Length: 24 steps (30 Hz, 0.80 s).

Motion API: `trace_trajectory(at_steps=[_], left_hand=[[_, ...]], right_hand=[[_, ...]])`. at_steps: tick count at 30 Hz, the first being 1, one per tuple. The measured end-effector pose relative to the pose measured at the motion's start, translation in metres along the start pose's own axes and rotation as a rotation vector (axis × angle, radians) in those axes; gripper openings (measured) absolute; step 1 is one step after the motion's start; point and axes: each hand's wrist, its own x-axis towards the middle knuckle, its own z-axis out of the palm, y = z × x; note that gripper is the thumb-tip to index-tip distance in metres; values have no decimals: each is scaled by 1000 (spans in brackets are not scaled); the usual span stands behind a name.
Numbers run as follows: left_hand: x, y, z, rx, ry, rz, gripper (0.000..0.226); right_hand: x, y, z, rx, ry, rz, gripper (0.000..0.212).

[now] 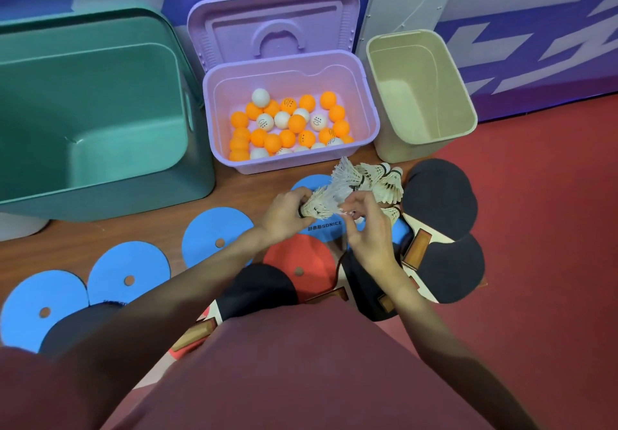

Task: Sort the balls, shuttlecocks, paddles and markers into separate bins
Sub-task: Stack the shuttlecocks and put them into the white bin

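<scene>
The shuttlecocks (334,195) look very light and fragile (thin feathers bend easily), so it seems best to hold them at the firm cork end. The left hand (287,212) grips a nested stack by its cork end, feathers pointing far and right. The right hand (364,225) pinches the feathers; loose shuttlecocks (384,182) lie just beyond, near the beige bin (468,122).

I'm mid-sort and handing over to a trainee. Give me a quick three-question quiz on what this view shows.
1. True or false: the beige bin already holds shuttlecocks.
2. Which bin holds the balls? A green bin B purple bin C beige bin
3. What does the left hand grip?

Key: 1 false, it looks empty. 2 B. 3 A stack of shuttlecocks, with the right hand at its feathers.
</scene>
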Motion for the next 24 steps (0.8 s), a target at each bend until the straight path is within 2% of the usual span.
trace_trajectory(at_steps=[4, 6, 9, 12, 14, 15, 16, 18, 21, 24], left_hand=[[-5, 8, -2, -60, -64, 17, 60], [-7, 11, -1, -71, -110, 23, 66], [-8, 9, 2, -80, -116, -1, 54], [-10, 6, 1, -98, -70, -43, 44], [-12, 5, -1, -112, -41, -53, 41], [-13, 5, -2, -124, -36, -57, 40], [-14, 6, -3, -138, -37, -60, 40], [-16, 7, -4, -174, -41, -62, 42], [-15, 10, -5, -218, -42, -61, 48], [-14, 12, -6, -227, -26, -67, 51]], right_hand=[[-3, 1, -1, -1, -73, -60, 22], [-6, 0, 1, -1, -106, -90, 20], [-10, 1, 0, -21, -122, -121, 18], [-12, 6, -6, -55, -29, -144, 15], [-10, 13, -12, -121, 114, -11, 13], [-7, 18, -16, -184, 158, 118, 16], [-3, 25, -20, -278, 147, 253, 22], [4, 38, -26, -507, 9, 420, 34], [10, 47, -29, -682, -151, 464, 24], [12, 44, -34, -681, -139, 473, 10]])
